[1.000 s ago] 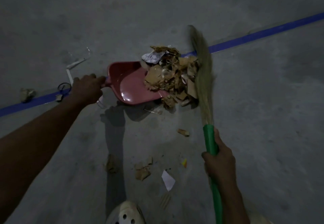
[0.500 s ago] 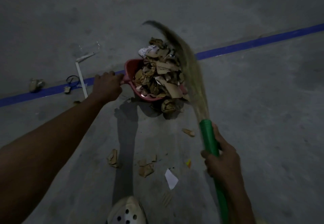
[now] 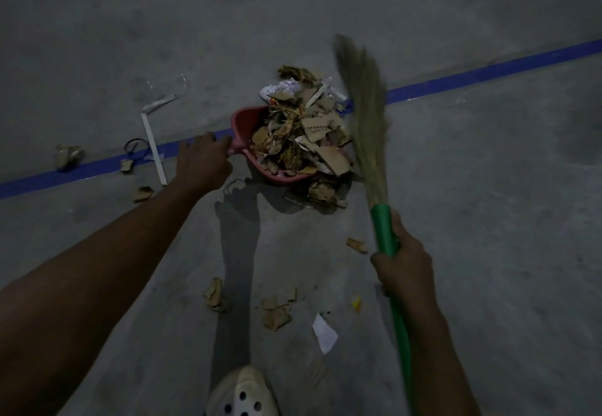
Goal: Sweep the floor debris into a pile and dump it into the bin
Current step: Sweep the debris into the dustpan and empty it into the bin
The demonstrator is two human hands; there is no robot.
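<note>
- At the far left, a crumpled scrap (image 3: pixel 68 156) lay beside the blue floor line (image 3: pixel 91 167). A black loop (image 3: pixel 133 148) and a white strip (image 3: pixel 153 148) lay across that line. None of these was gathered.
- The left hand (image 3: pixel 203 163) was closed round the handle of the red dustpan (image 3: pixel 247 122), which sat on the floor over the line.
- The debris pile (image 3: pixel 303 132) filled the dustpan and overhung its lip. One crumpled lump (image 3: pixel 322 190) lay just outside the front edge.
- The broom (image 3: pixel 365 106) stood against the pile's right side with its bristles blurred. The right hand (image 3: pixel 404 269) gripped its green handle.
- Nearer the person, loose scraps (image 3: pixel 275 313) lay between the pan and a white shoe (image 3: pixel 242 393).
- Judgement: the step in hand was loading the pan. The lip should be pressed flat to the floor. Strokes should be short and leftward, so that the lump goes in and not under. The pan looked close to full and would need a level carry.
- Count: one dustpan, one broom, one pile, one lump outside it. There were at least five pieces at the far left and at least five scraps near the shoe. No bin was in view.
</note>
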